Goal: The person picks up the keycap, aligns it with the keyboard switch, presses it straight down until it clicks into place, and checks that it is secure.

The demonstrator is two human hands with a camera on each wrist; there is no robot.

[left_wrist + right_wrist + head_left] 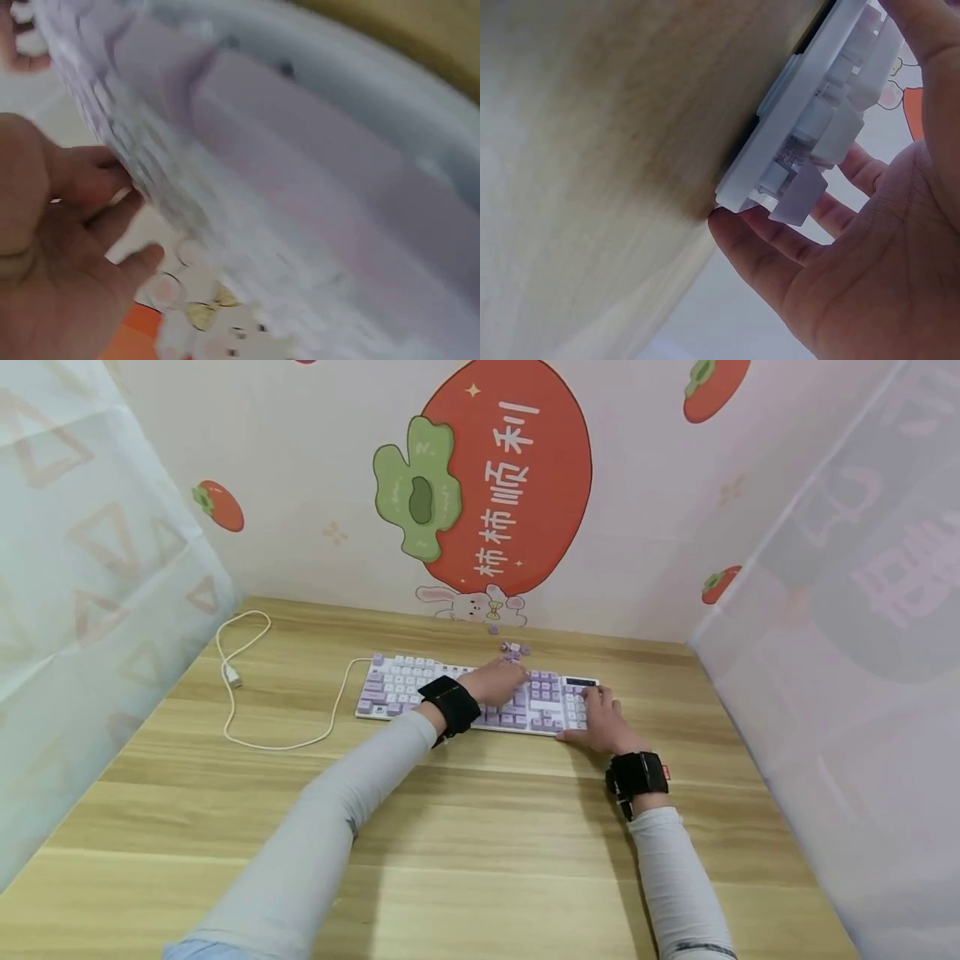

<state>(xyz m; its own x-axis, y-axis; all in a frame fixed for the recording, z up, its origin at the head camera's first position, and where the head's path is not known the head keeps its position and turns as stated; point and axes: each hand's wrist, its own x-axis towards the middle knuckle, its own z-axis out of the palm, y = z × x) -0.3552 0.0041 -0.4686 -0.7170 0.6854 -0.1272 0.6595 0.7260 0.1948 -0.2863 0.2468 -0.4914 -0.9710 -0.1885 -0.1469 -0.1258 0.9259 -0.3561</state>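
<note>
A white and lilac keyboard [405,683] lies on the wooden table. My left hand [497,683] reaches over its right half, back of the hand up. In the left wrist view, thumb and index finger [112,221] come together at the tops of the keys, pinching at a keycap largely hidden there. My right hand [606,727] grips the keyboard's right end, thumb at the front edge and fingers over the number keys. The right wrist view shows fingertips [742,240] against the end of the white case [780,142]. Several loose keycaps [514,648] lie just behind the keyboard.
A white cable [277,747] loops from the keyboard's back left across the table, ending in a USB plug [233,677]. One keycap [492,629] sits farther back near the printed wall [637,527]. Pale side walls [97,568] enclose the table.
</note>
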